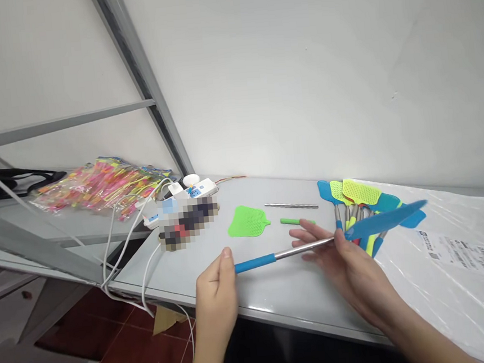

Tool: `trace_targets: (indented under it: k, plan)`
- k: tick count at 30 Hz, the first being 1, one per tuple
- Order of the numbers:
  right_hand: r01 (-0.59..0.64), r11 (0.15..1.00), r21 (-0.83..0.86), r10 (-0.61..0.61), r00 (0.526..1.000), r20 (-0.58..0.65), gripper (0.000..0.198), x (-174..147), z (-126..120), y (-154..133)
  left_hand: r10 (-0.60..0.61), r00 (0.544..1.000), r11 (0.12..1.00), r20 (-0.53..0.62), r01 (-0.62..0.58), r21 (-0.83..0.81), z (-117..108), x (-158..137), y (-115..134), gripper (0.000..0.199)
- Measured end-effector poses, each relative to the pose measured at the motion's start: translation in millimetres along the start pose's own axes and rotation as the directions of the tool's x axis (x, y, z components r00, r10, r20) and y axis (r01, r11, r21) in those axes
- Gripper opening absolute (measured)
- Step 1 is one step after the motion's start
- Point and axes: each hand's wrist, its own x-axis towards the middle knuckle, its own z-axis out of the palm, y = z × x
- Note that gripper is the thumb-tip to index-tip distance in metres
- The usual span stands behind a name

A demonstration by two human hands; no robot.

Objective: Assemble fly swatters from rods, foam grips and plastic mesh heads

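Both my hands hold a blue telescopic fly swatter [255,264] above the table. My left hand [218,294] is closed around the end of its blue handle, thumb on top. At the other end of the metal shaft, my right hand [355,273] pinches the neck below the blue head with thumb and forefinger, its other fingers spread. On the table behind lie a loose green swatter head [248,221], a thin metal rod [291,206] and a green handle sleeve [291,221], apart from each other. Several blue and yellow-green fly swatters [361,192] are piled near my right hand, partly hidden by it.
White plastic packaging [455,293] with a printed label spreads over the right side. Power strips [202,188] with white cables stand at the left, beside a blurred-out object [188,223]. Bagged colourful items [107,185] lie beyond the grey metal frame [144,82].
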Motion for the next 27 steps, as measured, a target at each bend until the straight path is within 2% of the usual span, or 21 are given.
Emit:
trace_targets:
  k: [2,4,5,7,10,12,16,22,24,27]
  plan:
    - [-0.035,0.999,0.021,0.035,0.999,0.013,0.039,0.8,-9.3,-1.3,-0.065,0.997,0.995,-0.049,0.061,-0.076,-10.5,3.8,-6.8,0.048]
    - [-0.03,0.992,0.119,0.039,0.997,-0.069,0.03,4.7,-16.1,0.0,-0.118,0.99,0.985,-0.08,0.107,-0.135,-21.3,8.4,-12.8,0.047]
    - [-0.003,0.986,0.17,0.025,0.992,-0.125,0.026,7.2,-18.3,0.5,-0.127,0.99,0.984,-0.061,0.118,-0.134,-26.8,11.2,-15.2,0.047]
    - [0.095,0.978,0.188,-0.052,0.974,-0.221,0.024,10.9,-20.1,-1.2,-0.134,0.99,0.987,0.048,0.138,-0.078,-37.0,17.7,-18.5,0.048]
    - [0.243,0.97,0.017,-0.227,0.928,-0.295,0.028,10.1,-17.1,-11.0,-0.139,0.959,0.99,0.248,0.139,0.02,-44.9,27.1,-19.1,0.049]
    - [0.29,0.953,-0.093,-0.304,0.898,-0.318,0.027,5.8,-12.6,-18.2,-0.108,0.947,0.994,0.303,0.109,0.016,-42.1,29.6,-16.6,0.05]
    - [0.361,0.907,-0.216,-0.411,0.87,-0.274,0.025,-4.9,-3.1,-23.1,-0.038,0.967,0.999,0.252,0.035,0.019,-21.2,19.8,-11.4,0.051]
    - [0.4,0.88,-0.258,-0.459,0.855,-0.241,0.026,-9.9,-3.9,-26.8,-0.078,0.949,0.997,0.306,0.08,0.008,2.3,-6.0,-13.7,0.05]
    - [0.378,0.893,-0.246,-0.434,0.866,-0.246,0.024,-5.3,-8.4,-30.1,-0.059,0.927,0.998,0.371,0.048,0.037,3.6,-8.3,-10.6,0.045]
    - [0.268,0.938,-0.222,-0.308,0.936,-0.169,0.021,3.9,-14.9,-29.9,0.004,0.852,0.992,0.523,-0.067,0.103,7.2,-6.1,0.1,0.036]
